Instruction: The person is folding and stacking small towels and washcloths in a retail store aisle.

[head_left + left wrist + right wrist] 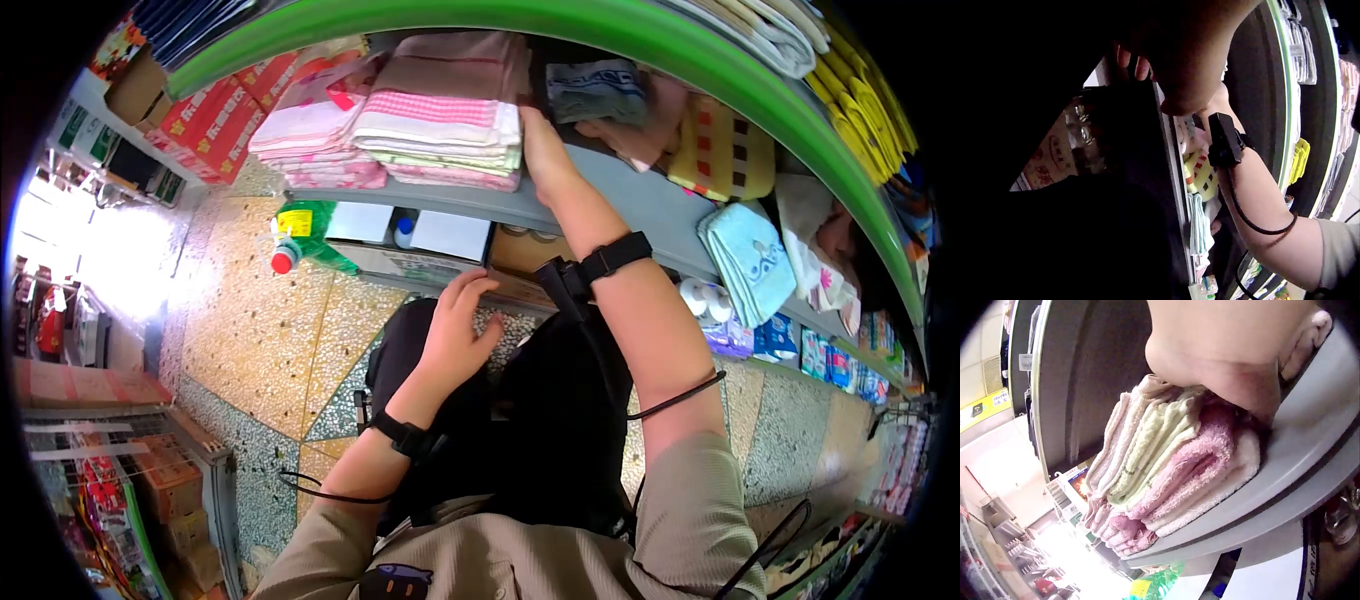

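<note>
The right hand (543, 150) reaches behind the stack of folded towels (440, 125) – its fingertips are hidden there, so its grip cannot be told; in the left wrist view most of the left hand (1175, 56) is dark – only two fingertips show clearly

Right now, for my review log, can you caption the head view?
Right hand presses against a stack of folded towels on a grey shop shelf; left hand hovers open below.
</note>
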`<state>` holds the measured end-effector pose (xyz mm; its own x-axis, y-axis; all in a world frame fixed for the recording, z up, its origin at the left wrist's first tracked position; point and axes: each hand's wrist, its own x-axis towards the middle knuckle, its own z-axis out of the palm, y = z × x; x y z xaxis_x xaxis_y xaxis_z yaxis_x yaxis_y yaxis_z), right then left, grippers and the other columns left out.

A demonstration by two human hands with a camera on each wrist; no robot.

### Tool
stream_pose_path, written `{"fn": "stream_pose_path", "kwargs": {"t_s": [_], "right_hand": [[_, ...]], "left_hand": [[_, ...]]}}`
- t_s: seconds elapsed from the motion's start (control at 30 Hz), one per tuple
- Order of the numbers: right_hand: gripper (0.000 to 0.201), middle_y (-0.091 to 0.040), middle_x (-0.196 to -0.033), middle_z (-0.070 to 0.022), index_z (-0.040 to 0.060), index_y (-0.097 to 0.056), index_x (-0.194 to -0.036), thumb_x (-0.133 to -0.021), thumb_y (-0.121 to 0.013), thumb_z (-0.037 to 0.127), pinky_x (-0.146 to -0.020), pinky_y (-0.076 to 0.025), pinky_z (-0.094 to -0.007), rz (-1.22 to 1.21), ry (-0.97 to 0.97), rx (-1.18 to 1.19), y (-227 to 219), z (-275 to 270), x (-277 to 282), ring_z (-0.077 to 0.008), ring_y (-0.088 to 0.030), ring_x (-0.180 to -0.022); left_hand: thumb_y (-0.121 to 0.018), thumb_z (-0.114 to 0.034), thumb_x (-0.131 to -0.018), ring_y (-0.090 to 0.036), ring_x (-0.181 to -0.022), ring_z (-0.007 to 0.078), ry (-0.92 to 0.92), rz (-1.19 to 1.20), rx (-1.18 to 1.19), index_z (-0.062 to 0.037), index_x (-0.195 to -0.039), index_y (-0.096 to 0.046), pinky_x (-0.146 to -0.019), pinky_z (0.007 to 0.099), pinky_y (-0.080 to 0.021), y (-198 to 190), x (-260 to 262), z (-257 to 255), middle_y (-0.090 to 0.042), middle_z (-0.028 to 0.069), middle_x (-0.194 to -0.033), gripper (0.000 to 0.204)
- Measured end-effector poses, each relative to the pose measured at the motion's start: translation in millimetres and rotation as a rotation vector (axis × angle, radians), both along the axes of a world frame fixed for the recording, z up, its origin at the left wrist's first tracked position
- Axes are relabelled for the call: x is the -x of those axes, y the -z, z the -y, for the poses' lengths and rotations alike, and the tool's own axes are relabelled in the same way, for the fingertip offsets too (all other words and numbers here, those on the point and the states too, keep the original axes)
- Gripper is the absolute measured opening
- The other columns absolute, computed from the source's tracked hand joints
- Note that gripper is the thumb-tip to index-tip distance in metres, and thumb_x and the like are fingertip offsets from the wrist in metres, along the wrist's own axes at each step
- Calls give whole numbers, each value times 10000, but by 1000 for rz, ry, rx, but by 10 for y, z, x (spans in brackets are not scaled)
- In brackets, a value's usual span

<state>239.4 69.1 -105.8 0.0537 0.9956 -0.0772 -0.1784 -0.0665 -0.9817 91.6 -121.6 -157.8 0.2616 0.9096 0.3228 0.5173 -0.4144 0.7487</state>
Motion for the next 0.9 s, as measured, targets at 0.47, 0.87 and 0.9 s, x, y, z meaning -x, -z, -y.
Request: {"fn": "stream_pose_path", "kwargs": {"t_s": [0.47, 0.87, 0.9], "right_hand": [[210, -629, -801, -63, 22, -621, -966, -820, -555, 158, -453, -430, -267, 610, 295, -117, 35, 144, -1242, -147, -583, -544], [206, -641, -923, -183, 84, -656, -931, -754, -595, 171, -787, -477, -355, 1311, 443, -405, -101, -489, -1464, -310, -613, -898], [205, -642, -929, -182, 82, -660, -924, -751, -600, 171, -794, -474, -366, 1344, 450, -497, -93, -548, -1431, -313, -610, -904]], "left_hand": [[-591, -46, -757, -549, -974, 343, 23, -96, -21, -30, -1034, -542, -822, 384, -457, 56, -6, 94, -558, 156, -1048, 281], [-586, -93, -754, -541, -970, 329, 102, -92, 16, -56, -1031, -550, -813, 403, -459, 69, -57, 85, -560, 130, -1016, 281], [-581, -72, -759, -544, -959, 346, 104, -98, 24, -46, -1028, -549, -802, 407, -468, 37, -49, 86, -558, 138, -1034, 272]]}}
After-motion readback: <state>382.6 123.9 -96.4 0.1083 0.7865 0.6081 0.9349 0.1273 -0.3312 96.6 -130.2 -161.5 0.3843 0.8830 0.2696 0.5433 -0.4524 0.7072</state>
